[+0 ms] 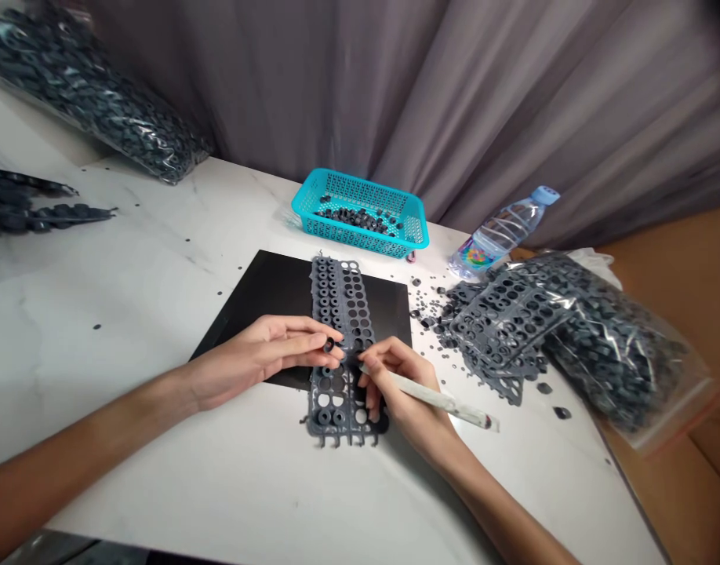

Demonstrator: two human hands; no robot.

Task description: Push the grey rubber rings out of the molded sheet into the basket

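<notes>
Between the fingers of my left hand (pixel 278 345) is a small black rubber ring (pixel 329 344). My right hand (pixel 404 380) grips a white pen-like tool (pixel 445 404), its tip pointing left and its rear end to the lower right. Both hands are over a dark grey moulded rubber sheet (pixel 340 314) with rows of round holes; rings sit in many holes of its left half, while most of its right half shows open holes. The sheet lies lengthwise across a black board (pixel 242 306). Fingers hide part of the sheet's middle.
A turquoise basket (pixel 360 243) holding small black rings stands behind the board. A water bottle (pixel 501 235) is at the back right, near stacked perforated sheets (pixel 495 322) and a bag of black parts (pixel 607 353). Another full bag (pixel 101 102) lies at the back left.
</notes>
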